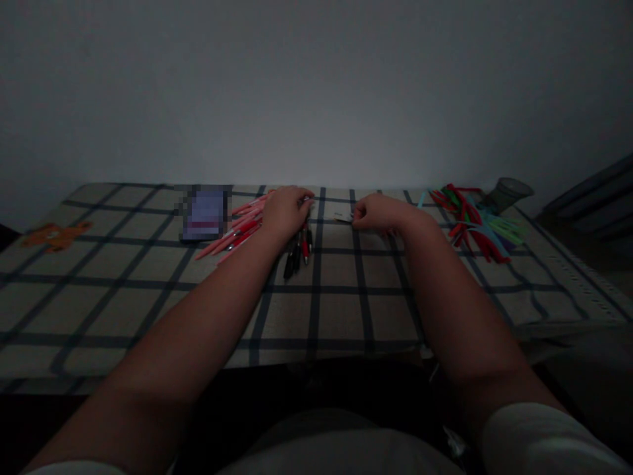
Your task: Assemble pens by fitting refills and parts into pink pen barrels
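A pale grey wall (316, 92) fills the far side, dim and plain. Before it spreads the worktop (341, 316), covered with a light cloth crossed by dark blue lines. The person's two forearms reach over it from the near edge.

On the right side of the worktop lies a loose bunch of coloured strips (465, 218), red, green and pale blue among them. Left of the middle, a slanting heap of pink and red pens (250, 216) runs from near left to far right, its far end reaching the left hand (284, 214). That hand is palm down over the pens with the fingers bent; whether it grips one, I cannot tell. The right hand (378, 212) is curled, fingertips drawn together and pointing left.

A blurred-out purple-blue rectangular thing (205, 214) lies left of the heap. Near the far left edge is a flat orange piece (54, 236); at the far right, a dull greenish cup (509, 190) leans behind the strips. Several black and red pens (295, 257) stick out on the near side of the left hand. Smallest, a pale slip (341, 216) lies at the right hand's fingertips; I cannot tell if it is pinched.
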Action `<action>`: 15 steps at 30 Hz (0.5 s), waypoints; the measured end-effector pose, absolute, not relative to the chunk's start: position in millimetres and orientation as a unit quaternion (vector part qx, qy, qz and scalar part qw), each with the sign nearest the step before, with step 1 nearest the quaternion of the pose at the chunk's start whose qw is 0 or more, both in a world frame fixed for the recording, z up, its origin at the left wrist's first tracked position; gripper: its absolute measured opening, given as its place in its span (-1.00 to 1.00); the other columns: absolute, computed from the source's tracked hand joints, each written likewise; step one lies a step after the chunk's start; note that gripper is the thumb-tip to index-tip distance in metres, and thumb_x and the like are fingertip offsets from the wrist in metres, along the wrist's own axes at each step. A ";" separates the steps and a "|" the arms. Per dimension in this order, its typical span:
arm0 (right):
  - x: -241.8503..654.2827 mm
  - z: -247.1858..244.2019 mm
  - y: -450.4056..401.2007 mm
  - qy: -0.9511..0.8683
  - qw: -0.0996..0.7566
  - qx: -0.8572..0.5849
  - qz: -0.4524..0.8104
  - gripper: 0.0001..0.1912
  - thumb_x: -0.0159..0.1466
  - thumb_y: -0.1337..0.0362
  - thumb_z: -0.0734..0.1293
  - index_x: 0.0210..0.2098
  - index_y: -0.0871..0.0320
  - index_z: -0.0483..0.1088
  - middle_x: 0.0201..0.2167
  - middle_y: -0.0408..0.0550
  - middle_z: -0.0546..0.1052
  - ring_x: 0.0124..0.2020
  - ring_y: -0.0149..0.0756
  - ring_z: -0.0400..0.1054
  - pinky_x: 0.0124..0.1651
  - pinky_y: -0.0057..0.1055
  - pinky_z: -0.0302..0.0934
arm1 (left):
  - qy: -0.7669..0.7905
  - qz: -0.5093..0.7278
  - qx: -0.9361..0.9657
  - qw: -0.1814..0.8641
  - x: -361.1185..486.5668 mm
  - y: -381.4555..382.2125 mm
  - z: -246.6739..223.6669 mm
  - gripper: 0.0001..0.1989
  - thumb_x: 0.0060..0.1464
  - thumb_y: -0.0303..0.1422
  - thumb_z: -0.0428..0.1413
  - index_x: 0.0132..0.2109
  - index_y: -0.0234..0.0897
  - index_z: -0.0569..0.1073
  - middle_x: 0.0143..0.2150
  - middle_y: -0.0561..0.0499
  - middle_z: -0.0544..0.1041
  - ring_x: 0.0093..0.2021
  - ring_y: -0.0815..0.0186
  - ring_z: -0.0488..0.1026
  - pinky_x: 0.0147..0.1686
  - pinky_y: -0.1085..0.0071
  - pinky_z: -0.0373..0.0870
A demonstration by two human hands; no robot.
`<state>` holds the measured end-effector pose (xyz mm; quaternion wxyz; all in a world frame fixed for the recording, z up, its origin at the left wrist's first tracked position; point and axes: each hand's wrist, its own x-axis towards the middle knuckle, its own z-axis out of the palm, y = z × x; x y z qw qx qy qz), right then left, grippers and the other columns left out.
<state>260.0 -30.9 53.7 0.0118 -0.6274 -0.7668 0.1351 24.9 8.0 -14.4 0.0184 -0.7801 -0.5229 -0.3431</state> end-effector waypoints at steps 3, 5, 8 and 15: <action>260.6 53.6 -32.0 -0.762 -0.007 -0.635 0.124 -0.92 0.13 0.29 0.41 -0.37 0.13 0.55 -0.58 -0.08 0.48 -0.46 -0.29 0.34 -0.32 -0.35 0.14 | -0.506 -0.361 -0.783 0.023 24.3 9.8 -17.4 -0.76 0.26 -0.29 0.17 -0.01 -0.17 0.67 -0.11 -0.11 0.67 -0.07 0.10 0.53 0.03 0.16 0.43; 263.1 51.9 -30.2 -0.766 -0.019 -0.632 0.120 -0.92 0.13 0.28 0.40 -0.39 0.13 0.55 -0.58 -0.06 0.48 -0.46 -0.27 0.35 -0.32 -0.34 0.15 | -0.504 -0.366 -0.782 0.024 24.1 10.2 -18.1 -0.76 0.26 -0.29 0.18 -0.01 -0.17 0.67 -0.12 -0.10 0.67 -0.07 0.10 0.53 0.01 0.17 0.43; 266.4 49.6 -27.0 -0.771 -0.035 -0.625 0.115 -0.92 0.14 0.28 0.39 -0.42 0.15 0.53 -0.60 -0.04 0.48 -0.47 -0.27 0.35 -0.32 -0.33 0.16 | -0.515 -0.352 -0.781 0.017 24.9 8.5 -15.7 -0.75 0.25 -0.30 0.19 0.03 -0.17 0.66 -0.11 -0.09 0.67 -0.05 0.10 0.52 0.02 0.17 0.41; 266.0 49.7 -27.0 -0.775 -0.036 -0.625 0.091 -0.93 0.15 0.28 0.43 -0.42 0.16 0.54 -0.57 0.01 0.52 -0.42 -0.21 0.41 -0.30 -0.32 0.20 | -0.548 -0.317 -0.774 0.021 29.0 0.3 -4.2 -0.68 0.28 -0.28 0.19 0.13 -0.19 0.62 -0.04 -0.11 0.67 0.03 0.07 0.50 0.06 0.17 0.37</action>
